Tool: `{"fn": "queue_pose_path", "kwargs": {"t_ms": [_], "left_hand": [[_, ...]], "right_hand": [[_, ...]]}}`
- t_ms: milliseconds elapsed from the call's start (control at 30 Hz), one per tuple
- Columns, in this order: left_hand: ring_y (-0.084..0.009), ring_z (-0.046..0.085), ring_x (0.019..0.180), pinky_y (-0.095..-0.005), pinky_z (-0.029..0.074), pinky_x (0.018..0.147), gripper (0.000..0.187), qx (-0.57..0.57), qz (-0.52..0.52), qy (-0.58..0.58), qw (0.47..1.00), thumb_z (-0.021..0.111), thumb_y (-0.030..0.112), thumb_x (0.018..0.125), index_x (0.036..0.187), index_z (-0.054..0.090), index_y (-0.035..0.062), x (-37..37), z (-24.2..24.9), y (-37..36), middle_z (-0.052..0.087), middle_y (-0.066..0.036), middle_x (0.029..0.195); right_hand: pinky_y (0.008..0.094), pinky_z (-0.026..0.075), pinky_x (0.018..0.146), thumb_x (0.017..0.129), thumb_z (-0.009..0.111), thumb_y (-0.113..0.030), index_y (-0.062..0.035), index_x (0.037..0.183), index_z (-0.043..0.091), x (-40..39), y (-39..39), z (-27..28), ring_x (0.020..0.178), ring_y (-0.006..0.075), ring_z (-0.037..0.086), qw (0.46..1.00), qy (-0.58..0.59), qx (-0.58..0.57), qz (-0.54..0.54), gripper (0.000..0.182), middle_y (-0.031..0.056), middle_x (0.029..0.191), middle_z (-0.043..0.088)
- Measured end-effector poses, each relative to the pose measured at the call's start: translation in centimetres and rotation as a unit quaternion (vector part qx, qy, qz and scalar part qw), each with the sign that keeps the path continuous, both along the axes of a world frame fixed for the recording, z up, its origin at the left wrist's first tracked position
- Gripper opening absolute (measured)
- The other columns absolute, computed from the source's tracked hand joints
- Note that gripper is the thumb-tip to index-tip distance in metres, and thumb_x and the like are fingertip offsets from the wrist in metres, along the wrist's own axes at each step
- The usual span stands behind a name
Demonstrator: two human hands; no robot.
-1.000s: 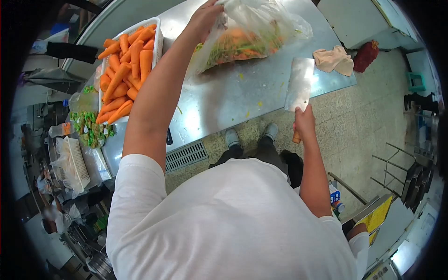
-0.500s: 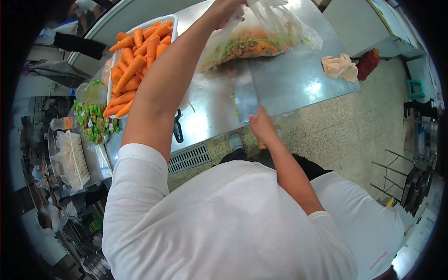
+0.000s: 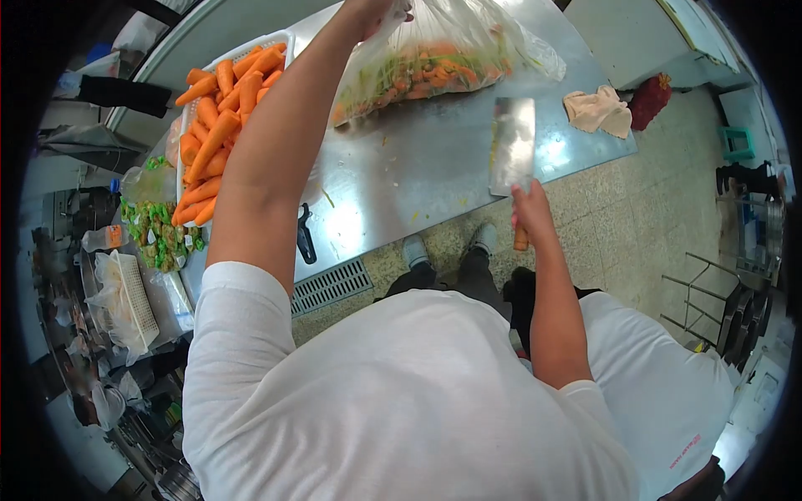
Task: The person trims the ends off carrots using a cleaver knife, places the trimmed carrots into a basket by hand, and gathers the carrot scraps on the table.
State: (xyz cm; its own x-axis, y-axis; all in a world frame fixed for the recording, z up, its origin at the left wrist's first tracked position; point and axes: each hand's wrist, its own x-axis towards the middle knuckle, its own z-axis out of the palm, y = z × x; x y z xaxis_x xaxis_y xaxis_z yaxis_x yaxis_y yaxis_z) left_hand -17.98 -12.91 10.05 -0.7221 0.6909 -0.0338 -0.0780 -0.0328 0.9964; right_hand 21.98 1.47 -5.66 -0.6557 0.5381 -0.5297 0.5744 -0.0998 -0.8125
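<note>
My right hand (image 3: 533, 213) is closed around the wooden handle of a cleaver (image 3: 515, 142), whose broad blade points away from me over the table's right part. At the far side, my left hand (image 3: 380, 17) is closed on the upper part of a clear plastic bag (image 3: 451, 67), partly cut off by the frame's top edge. Orange and green scraps, seemingly carrot trimmings, fill the bottom of the bag, which sits on the metal table (image 3: 401, 179). Whole carrots (image 3: 219, 125) are heaped in a white basket (image 3: 290, 50) beside my left arm.
A black peeler (image 3: 307, 235) lies near the table's front edge, with small scraps around. A beige cloth (image 3: 598, 112) rests at the right corner, near a dark red sack (image 3: 651, 102). Green-wrapped items (image 3: 159, 230) sit at left. A person in white (image 3: 660, 367) is close on my right.
My right hand has moved the cleaver to the right, away from the middle of the table. My left hand still grips the bag, and the view has shifted slightly.
</note>
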Motion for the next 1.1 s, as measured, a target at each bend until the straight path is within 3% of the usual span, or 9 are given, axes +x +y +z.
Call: {"fn": "queue_pose_path", "kwargs": {"t_ms": [67, 100, 367, 533, 633, 700, 900, 1033, 1100], "left_hand": [[-0.0185, 0.059, 0.069, -0.0374, 0.055, 0.059, 0.053, 0.045, 0.049, -0.028, 0.997, 0.057, 0.023, 0.096, 0.146, 0.044, 0.0102, 0.3, 0.5, 0.1, 0.06, -0.007, 0.09], [-0.0185, 0.059, 0.069, -0.0374, 0.055, 0.059, 0.053, 0.043, 0.052, -0.028, 0.997, 0.057, 0.023, 0.096, 0.146, 0.044, 0.0102, -0.1, 0.4, -0.1, 0.06, -0.007, 0.09], [-0.018, 0.059, 0.07, -0.0377, 0.055, 0.059, 0.055, 0.076, -0.002, -0.006, 0.997, 0.056, 0.022, 0.096, 0.148, 0.04, 0.011, -1.8, 0.3, -1.2, 0.061, -0.008, 0.093], [-0.0183, 0.059, 0.072, -0.0371, 0.055, 0.06, 0.055, 0.01, 0.045, 0.007, 0.999, 0.057, 0.022, 0.096, 0.147, 0.041, 0.0117, 0.0, 2.8, -0.5, 0.06, -0.008, 0.093], [-0.0193, 0.059, 0.074, -0.0373, 0.054, 0.061, 0.057, -0.001, 0.006, 0.01, 1.0, 0.059, 0.023, 0.096, 0.148, 0.04, 0.0113, 0.0, 2.7, -0.3, 0.06, -0.009, 0.096], [-0.0199, 0.06, 0.076, -0.0376, 0.054, 0.062, 0.058, 0.005, -0.023, 0.007, 1.0, 0.059, 0.023, 0.095, 0.149, 0.04, 0.0111, 0.6, 2.6, 0.0, 0.061, -0.01, 0.097], [-0.021, 0.061, 0.08, -0.0386, 0.054, 0.065, 0.056, 0.012, -0.041, 0.01, 0.999, 0.058, 0.023, 0.098, 0.149, 0.041, 0.0091, 2.3, 1.8, 0.7, 0.061, -0.01, 0.106], [-0.0204, 0.061, 0.081, -0.0377, 0.054, 0.067, 0.054, 0.0, -0.047, 0.01, 0.999, 0.058, 0.022, 0.098, 0.147, 0.043, 0.0073, 1.7, 0.5, 0.4, 0.061, -0.009, 0.111], [-0.0201, 0.061, 0.081, -0.037, 0.055, 0.067, 0.054, 0.006, -0.047, -0.001, 0.999, 0.058, 0.021, 0.097, 0.147, 0.044, 0.0071, 1.5, -1.0, -0.2, 0.062, -0.009, 0.111]], "right_hand": [[0.0324, 0.044, 0.04, 0.101, 0.057, -0.023, -0.0024, 0.109, 0.049, -2.3, -1.5, 0.1, 0.045, 0.0152, 0.051, 0.997, -0.032, 0.049, 0.045, 0.023, 0.0049, 0.068, 0.052], [0.0364, 0.046, 0.041, 0.099, 0.059, -0.022, 0.0019, 0.118, 0.048, -3.2, -1.8, -0.1, 0.047, 0.0192, 0.057, 0.996, -0.02, 0.042, 0.073, 0.033, 0.0108, 0.075, 0.057], [0.0392, 0.049, 0.045, 0.099, 0.059, -0.024, 0.0038, 0.116, 0.049, -7.3, -4.8, 0.2, 0.048, 0.023, 0.06, 0.988, -0.055, 0.058, 0.136, 0.034, 0.0157, 0.077, 0.062], [0.0406, 0.05, 0.047, 0.099, 0.059, -0.024, 0.0063, 0.115, 0.049, -8.6, -6.9, 0.4, 0.052, 0.0257, 0.064, 0.975, -0.048, 0.08, 0.2, 0.036, 0.019, 0.077, 0.065], [0.0448, 0.053, 0.053, 0.098, 0.06, -0.024, 0.008, 0.114, 0.05, -8.7, -8.0, 0.9, 0.057, 0.0322, 0.067, 0.973, -0.045, 0.09, 0.21, 0.037, 0.0241, 0.083, 0.067], [0.0501, 0.055, 0.067, 0.097, 0.061, -0.024, 0.0085, 0.115, 0.051, -8.6, -8.8, -0.8, 0.072, 0.0428, 0.069, 0.955, -0.028, 0.136, 0.26, 0.038, 0.0297, 0.089, 0.068], [0.0546, 0.052, 0.084, 0.096, 0.061, -0.023, 0.007, 0.115, 0.056, -7.2, -12.1, -0.3, 0.095, 0.0515, 0.064, 0.904, 0.058, 0.228, 0.357, 0.036, 0.033, 0.108, 0.066], [0.0521, 0.053, 0.08, 0.096, 0.06, -0.023, 0.0055, 0.117, 0.057, -5.8, -12.4, 0.1, 0.084, 0.046, 0.067, 0.881, 0.078, 0.2, 0.422, 0.035, 0.0281, 0.105, 0.067], [0.0432, 0.055, 0.064, 0.097, 0.059, -0.022, 0.0023, 0.118, 0.057, -2.9, -10.7, 2.6, 0.066, 0.0292, 0.064, 0.924, 0.014, 0.024, 0.381, 0.031, 0.0176, 0.09, 0.066]]}}
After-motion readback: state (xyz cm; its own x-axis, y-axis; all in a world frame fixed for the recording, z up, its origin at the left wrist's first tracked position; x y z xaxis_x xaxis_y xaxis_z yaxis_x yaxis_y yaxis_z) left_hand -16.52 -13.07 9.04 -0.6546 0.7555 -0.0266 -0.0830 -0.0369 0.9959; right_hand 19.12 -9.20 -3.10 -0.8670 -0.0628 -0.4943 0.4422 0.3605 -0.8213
